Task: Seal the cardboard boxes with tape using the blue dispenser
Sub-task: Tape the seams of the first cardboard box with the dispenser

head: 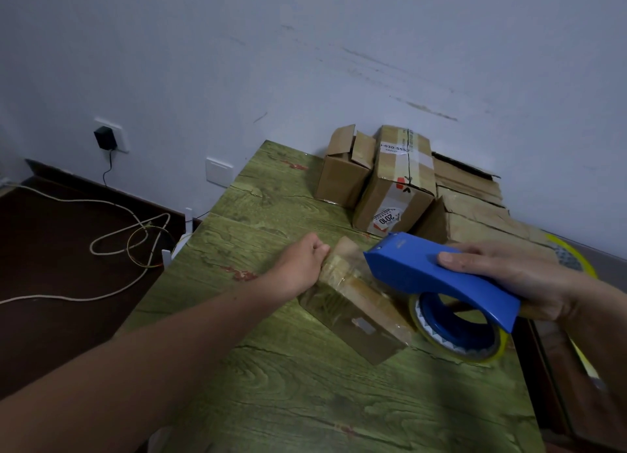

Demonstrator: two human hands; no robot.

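A scuffed pale blue-grey wall (pixel 305 45) stood behind a green wood-grain table (pixel 305 401); a white cable (pixel 62 200) looped across the dark brown floor (pixel 51 344) below a white wall socket (pixel 122 142).

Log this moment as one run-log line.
left hand: grips small box end | right hand: holds blue dispenser, nose over box

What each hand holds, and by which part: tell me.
The right hand grips the blue dispenser by the rear of its handle. The left hand holds the small taped box at its far end, on the table.
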